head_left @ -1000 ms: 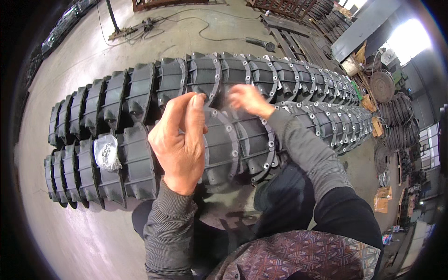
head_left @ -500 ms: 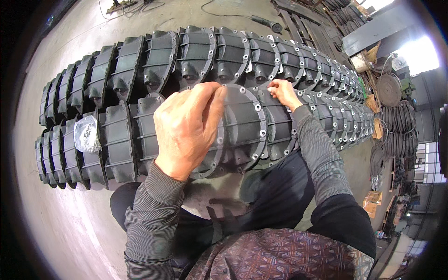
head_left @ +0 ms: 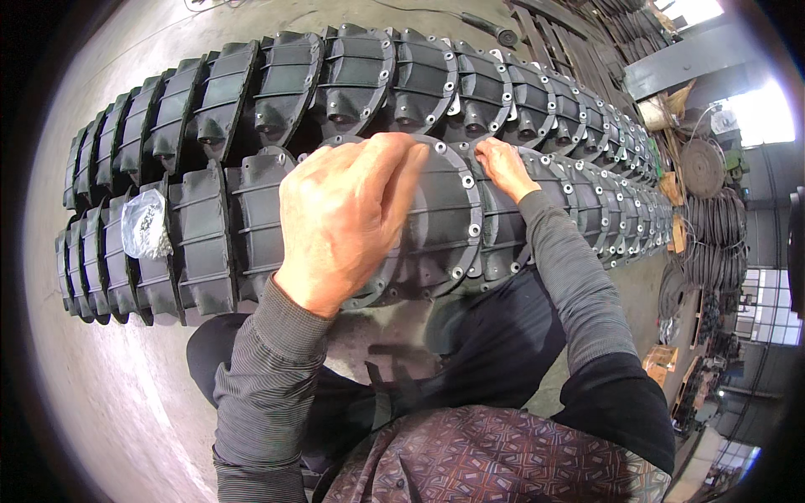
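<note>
Right hand [head_left: 506, 168]: fingers gathered close at the far edge of the near row, just right of the bright-ringed rim of the nearest casing [head_left: 440, 201]. Cannot tell whether pinched shut on a small piece, or whether touching the rim; too small to judge.

Left hand [head_left: 342, 214]: raised over the same casing, nearer the camera, fingers curled inward, back of hand uppermost. Cannot tell whether closed on anything; contents hidden, thumb side slightly blurred.

Change over the last second: right hand from a blur in mid-sweep to sharp and nearly still at the row; left hand from thumb uppermost to knuckles uppermost. Judged as a shift from reaching to close fingertip work along the casing's edge, with the left hand held ready nearby.

Further out: to the left, clear bag [head_left: 147, 225] of small bright pieces, lying on the near row, well apart from both hands. Beyond, far row of dark ribbed casings [head_left: 360, 75], alongside the near one. On the floor behind, power tool [head_left: 488, 28] with cable, near slatted pallet [head_left: 549, 42].
</note>
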A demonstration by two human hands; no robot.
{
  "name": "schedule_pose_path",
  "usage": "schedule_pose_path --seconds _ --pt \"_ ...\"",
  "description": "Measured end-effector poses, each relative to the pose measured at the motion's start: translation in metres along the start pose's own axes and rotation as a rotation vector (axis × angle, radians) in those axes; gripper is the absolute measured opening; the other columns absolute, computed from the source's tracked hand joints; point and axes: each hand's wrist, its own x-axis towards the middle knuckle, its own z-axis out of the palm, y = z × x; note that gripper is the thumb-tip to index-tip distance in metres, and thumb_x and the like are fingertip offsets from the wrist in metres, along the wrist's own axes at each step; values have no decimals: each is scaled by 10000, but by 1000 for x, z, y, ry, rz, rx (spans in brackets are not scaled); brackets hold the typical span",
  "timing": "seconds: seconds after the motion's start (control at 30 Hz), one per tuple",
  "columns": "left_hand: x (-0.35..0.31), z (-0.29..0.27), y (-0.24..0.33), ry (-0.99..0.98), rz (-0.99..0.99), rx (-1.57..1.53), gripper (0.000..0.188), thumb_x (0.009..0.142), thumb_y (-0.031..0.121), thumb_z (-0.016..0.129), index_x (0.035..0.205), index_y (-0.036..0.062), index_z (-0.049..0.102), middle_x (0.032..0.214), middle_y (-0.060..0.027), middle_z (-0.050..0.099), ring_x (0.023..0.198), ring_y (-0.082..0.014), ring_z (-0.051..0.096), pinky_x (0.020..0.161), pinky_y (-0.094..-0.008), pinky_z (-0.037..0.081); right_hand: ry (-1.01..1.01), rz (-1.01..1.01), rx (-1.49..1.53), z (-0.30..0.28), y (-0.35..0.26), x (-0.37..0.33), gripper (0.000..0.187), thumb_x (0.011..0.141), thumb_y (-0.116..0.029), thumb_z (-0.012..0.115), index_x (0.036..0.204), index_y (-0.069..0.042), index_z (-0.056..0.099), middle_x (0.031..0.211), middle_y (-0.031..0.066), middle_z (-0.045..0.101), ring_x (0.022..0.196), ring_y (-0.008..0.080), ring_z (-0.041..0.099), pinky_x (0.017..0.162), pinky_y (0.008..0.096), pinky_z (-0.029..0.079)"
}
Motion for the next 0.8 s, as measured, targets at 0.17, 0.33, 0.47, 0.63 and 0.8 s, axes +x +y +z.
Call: schedule_pose_path --seconds 0.17,0.33,0.47,0.63,0.8 --pt "0 -3 -1 13 11 3 110 937 155 768 928 93 678 686 -40 625 603 -226 625 596 -364 482 16 19 -62 2 -8 0 96 935 -81 677 999 -10 667 969 193 686 939 439 680 815 526 537" --pt "-1 -7 0 18 12 5 128 940 168 760 904 100 657 690 -37 628 613 -225 630 596 -369 486 38 141 -90 5 -16 0 131 921 -102 686 933 13 626 949 254 690 929 475 684 805 559 541" --pt "-1 -10 0 5 1 11 138 942 173 753 890 99 648 700 -40 635 630 -230 640 601 -371 489 25 109 -193 9 -12 2 167 945 -147 670 943 14 627 949 250 700 910 465 696 794 552 555" --pt "-1 -12 1 -33 -8 -3 91 954 140 750 967 66 699 761 -65 672 639 -242 634 618 -362 492 -41 76 -331 21 -4 7 233 981 -224 647 992 9 638 978 242 708 918 430 715 791 543 563" --pt "-2 -13 4 -55 -18 -13 91 959 124 751 1004 49 726 789 -75 689 637 -243 625 623 -362 492 -26 78 -378 20 -7 7 326 1034 -320 595 927 -23 677 862 208 735 816 421 735 726 532 574"
